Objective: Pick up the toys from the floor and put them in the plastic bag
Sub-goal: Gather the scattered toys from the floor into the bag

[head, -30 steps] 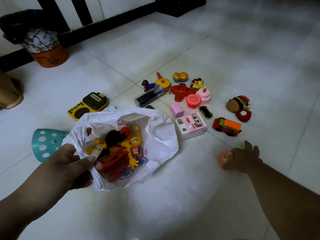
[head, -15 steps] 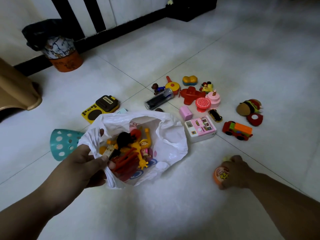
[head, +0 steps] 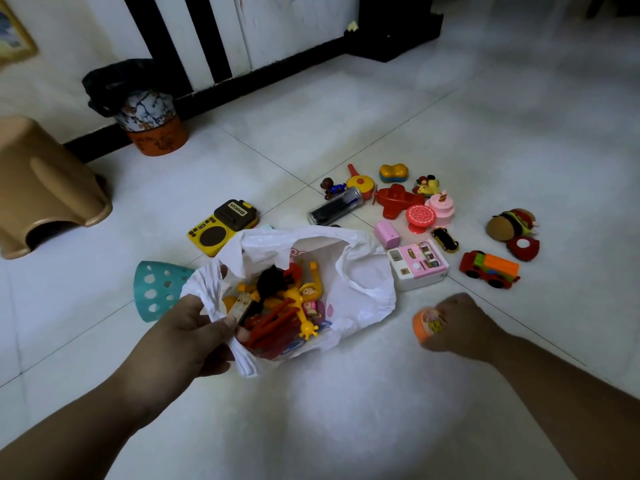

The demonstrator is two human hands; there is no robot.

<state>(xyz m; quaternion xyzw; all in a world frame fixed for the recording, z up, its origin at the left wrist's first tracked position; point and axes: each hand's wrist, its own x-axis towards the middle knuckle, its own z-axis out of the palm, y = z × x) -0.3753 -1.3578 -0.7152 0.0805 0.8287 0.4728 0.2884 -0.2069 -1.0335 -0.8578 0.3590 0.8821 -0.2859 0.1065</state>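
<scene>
A white plastic bag (head: 360, 278) lies open on the floor with several toys inside, among them a yellow figure (head: 304, 299) and red sticks. My left hand (head: 194, 327) grips the bag's near rim and holds it open. My right hand (head: 460, 327) grips a small orange toy (head: 426, 323) just right of the bag, a little above the floor. Beyond the bag lie several toys: a pink and white vending machine (head: 417, 265), a red truck (head: 490, 269), a burger (head: 510, 224), a red plane (head: 394, 199) and a yellow radio (head: 223, 226).
A teal perforated cone (head: 156, 289) lies left of the bag. A tan plastic stool (head: 45, 188) stands at the far left, and a bin with a black liner (head: 138, 105) stands by the striped wall. White tiled floor stretches in front and to the right.
My right hand closed round the orange toy, lifted it and carried it left toward the bag. The view tilted up slightly. My left hand keeps its hold on the bag.
</scene>
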